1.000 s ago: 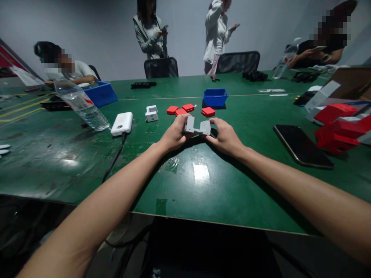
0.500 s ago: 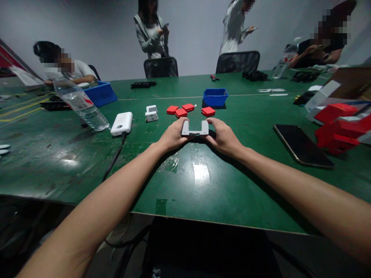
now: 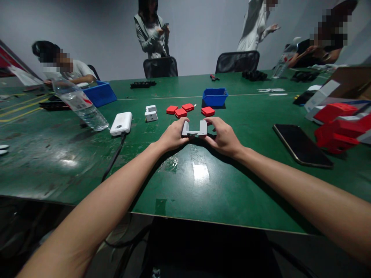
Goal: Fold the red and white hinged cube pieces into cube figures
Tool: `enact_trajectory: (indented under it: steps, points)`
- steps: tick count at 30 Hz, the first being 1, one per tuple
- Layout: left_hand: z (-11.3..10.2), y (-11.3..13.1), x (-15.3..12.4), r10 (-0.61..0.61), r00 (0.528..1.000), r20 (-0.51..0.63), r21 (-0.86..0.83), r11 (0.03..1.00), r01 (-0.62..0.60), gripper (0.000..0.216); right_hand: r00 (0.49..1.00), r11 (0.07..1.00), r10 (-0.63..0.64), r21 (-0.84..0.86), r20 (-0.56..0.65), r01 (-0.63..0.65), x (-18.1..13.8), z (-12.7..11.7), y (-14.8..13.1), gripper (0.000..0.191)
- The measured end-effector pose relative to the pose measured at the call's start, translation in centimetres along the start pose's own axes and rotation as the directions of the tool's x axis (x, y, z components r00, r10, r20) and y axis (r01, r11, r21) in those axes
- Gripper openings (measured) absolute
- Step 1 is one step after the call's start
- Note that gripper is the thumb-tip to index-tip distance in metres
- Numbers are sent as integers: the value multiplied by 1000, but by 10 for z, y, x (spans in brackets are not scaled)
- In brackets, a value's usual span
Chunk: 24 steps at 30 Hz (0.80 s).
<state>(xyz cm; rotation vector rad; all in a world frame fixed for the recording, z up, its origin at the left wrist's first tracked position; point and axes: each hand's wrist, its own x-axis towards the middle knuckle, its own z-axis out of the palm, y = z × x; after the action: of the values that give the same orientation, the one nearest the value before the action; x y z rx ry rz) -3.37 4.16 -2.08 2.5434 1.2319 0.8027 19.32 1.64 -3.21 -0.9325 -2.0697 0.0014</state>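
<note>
A light grey U-shaped bracket [image 3: 203, 128] is held low above the green table, its two upright ends pointing away from me. My left hand [image 3: 173, 135] pinches its left end between thumb and fingers. On the opposite end, my right hand [image 3: 224, 136] closes in the same way. Just beyond my hands lie several red blocks [image 3: 181, 113], one of them [image 3: 208, 111] apart on the right. A white notched block piece [image 3: 151, 114] rests to the left of them. Behind stands a small blue bin [image 3: 215, 97].
Left on the green table [image 3: 185, 200] are a white power bank [image 3: 121, 123] with a black cable, a tilted water bottle [image 3: 82, 106] and a larger blue bin [image 3: 101, 94]. A phone [image 3: 301, 144] and red-and-white parts [image 3: 336, 131] lie right. Several people are across the table.
The bracket has shifted and tilted slightly between my hands, with my right hand a touch further left. The standing person at the back right has moved rightward.
</note>
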Motion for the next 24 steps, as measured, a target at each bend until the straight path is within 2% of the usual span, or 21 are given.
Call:
enact_trajectory:
  steps: [9,17,21,24]
  points:
    - [-3,4,0,0,1000,30,-7,1000,1,46,994,994,-106,29,-7,106,1,-5,-10,46]
    - [-3,10,-2,-56,998,38,66,996,53,63,976,973,-216,75,-37,218,1,-3,-13,50]
    - [-3,15,-2,-107,994,36,164,981,99,68,977,975,-212,70,-16,212,0,-2,-15,46]
    - [-3,17,-3,-128,991,45,220,969,115,68,985,983,-170,69,21,168,0,-1,-13,50]
